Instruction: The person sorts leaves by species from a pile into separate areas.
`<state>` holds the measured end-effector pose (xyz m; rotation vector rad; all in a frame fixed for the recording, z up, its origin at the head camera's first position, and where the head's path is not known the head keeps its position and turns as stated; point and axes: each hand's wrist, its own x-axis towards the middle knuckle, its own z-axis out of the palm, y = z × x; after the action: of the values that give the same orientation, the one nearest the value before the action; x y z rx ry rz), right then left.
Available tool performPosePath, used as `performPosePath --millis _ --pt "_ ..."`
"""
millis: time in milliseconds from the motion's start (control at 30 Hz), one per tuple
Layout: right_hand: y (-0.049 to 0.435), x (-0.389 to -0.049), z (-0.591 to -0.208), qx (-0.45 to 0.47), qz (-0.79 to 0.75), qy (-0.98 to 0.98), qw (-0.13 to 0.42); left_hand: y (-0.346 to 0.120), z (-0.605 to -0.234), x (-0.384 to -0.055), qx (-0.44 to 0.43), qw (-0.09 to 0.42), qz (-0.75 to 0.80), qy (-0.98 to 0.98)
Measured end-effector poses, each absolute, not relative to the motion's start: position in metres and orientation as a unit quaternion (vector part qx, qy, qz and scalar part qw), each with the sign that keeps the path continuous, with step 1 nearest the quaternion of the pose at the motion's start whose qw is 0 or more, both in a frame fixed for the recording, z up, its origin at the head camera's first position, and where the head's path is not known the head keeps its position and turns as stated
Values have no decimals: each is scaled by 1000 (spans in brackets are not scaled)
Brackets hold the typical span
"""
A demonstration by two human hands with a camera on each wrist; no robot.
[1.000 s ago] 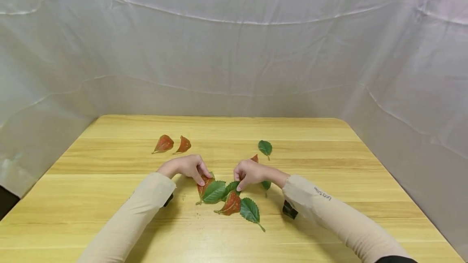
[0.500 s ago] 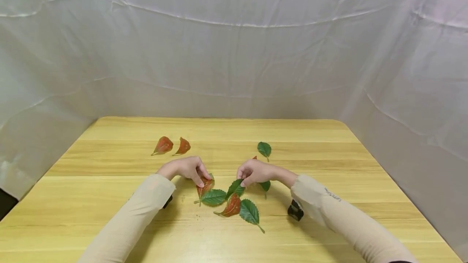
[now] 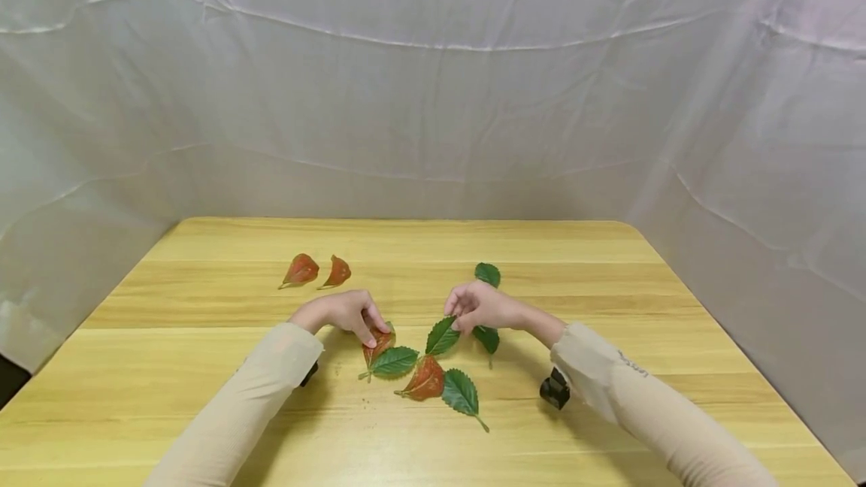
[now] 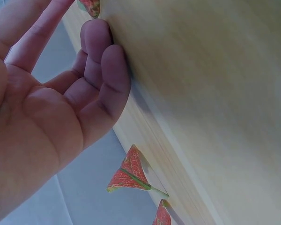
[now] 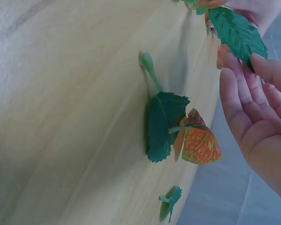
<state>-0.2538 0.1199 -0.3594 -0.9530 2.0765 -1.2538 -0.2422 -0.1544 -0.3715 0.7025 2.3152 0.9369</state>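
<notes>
My left hand (image 3: 348, 313) holds a red leaf (image 3: 377, 352) between thumb and index finger, low over the table. A green leaf (image 3: 395, 362) lies against that red leaf's lower right side. In the left wrist view, the grip is cut off by the frame's top. My right hand (image 3: 485, 305) pinches a serrated green leaf (image 3: 441, 337) by its tip, thumb against fingers; the right wrist view shows this leaf (image 5: 236, 35) lifted off the table. Just below lie a curled red leaf (image 3: 426, 379) and another green leaf (image 3: 461, 392), touching each other.
Two red leaves (image 3: 301, 269) lie at the back left of the wooden table (image 3: 203, 389). Near my right hand are two green leaves (image 3: 488, 273) and, in the right wrist view, a red-orange leaf (image 5: 201, 144). A pale curtain (image 3: 433, 119) surrounds the table.
My right hand has moved right and away from me, drawing its green leaf up from beside the curled red leaf. The left hand stays almost still on its red leaf.
</notes>
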Motion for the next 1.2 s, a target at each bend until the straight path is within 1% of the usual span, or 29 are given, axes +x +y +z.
performPosePath --millis 300,467,700,1000,1200 --pt "128 -258 -362 -338 -494 768 227 -155 -372 -242 263 269 347 859" --pt "133 -256 -358 -335 -515 758 218 -154 -372 -242 268 265 348 858" --pt "143 -256 -355 -349 -492 777 182 -154 -373 -243 264 268 350 858" --pt "156 -256 -356 -303 -492 801 158 -153 -373 -244 267 274 351 855" --pt "167 -257 -355 -274 -517 796 154 -154 -373 -244 277 270 348 854"
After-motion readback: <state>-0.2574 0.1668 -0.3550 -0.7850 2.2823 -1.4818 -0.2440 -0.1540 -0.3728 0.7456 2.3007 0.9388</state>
